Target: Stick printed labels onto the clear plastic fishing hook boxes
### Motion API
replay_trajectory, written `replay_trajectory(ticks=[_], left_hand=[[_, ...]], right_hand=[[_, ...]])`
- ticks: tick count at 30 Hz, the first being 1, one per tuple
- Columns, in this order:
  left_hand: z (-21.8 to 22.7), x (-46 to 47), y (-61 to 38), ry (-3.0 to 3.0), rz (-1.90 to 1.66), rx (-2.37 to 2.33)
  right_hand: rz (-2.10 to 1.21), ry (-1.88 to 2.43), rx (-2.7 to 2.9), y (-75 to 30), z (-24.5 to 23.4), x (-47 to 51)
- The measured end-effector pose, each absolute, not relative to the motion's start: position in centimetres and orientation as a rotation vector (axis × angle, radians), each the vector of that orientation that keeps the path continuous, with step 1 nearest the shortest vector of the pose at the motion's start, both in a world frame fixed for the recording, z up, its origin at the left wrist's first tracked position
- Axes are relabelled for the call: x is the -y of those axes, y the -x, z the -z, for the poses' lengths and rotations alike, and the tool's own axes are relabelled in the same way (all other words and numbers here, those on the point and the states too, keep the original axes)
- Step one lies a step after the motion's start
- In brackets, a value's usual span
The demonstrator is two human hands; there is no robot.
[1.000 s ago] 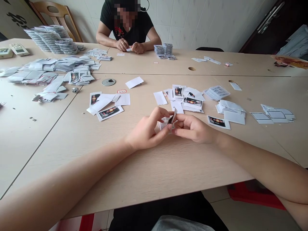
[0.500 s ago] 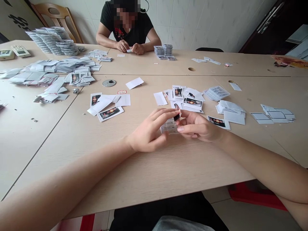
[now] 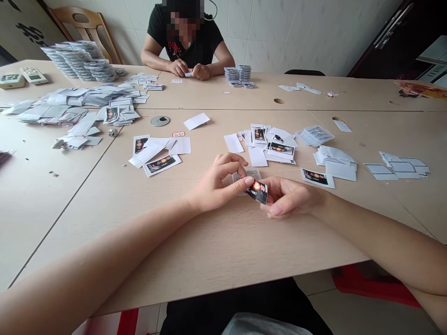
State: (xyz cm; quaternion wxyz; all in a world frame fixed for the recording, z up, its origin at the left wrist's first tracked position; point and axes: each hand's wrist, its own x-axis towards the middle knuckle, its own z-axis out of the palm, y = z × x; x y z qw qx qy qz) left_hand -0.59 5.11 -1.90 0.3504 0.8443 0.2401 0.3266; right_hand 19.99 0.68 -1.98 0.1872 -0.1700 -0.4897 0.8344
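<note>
Small rectangular black printed paper label (image 3: 257, 191) pinched between left hand (image 3: 218, 180) and right hand (image 3: 289, 197); flat whitish packet (image 3: 246, 176) just beyond both.

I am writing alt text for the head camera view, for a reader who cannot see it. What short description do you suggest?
A bare left hand and right hand pinch a small black printed card with an orange burst above a pale wooden table strewn with white paper cards. Across the table sits a person in a black T-shirt.
</note>
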Motion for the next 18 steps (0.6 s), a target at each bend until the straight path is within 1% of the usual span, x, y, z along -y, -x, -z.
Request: replay_trajectory(ticks=[3, 9, 18], left_hand=[[1.77, -5.14, 0.65, -2.178, -0.811, -0.556], [1.76, -5.33, 0.7, -2.083, -0.783, -0.488], [1.9, -5.39, 0.48, -1.983, -0.786, -0.473]], right_hand=[[-2.374, 0.492, 1.384, -20.02, 2.0, -0.66], [-2.383, 0.374, 1.314, -20.17, 1.92, -0.79], [-2.392, 0.389, 1.285, -20.53, 1.96, -0.88]])
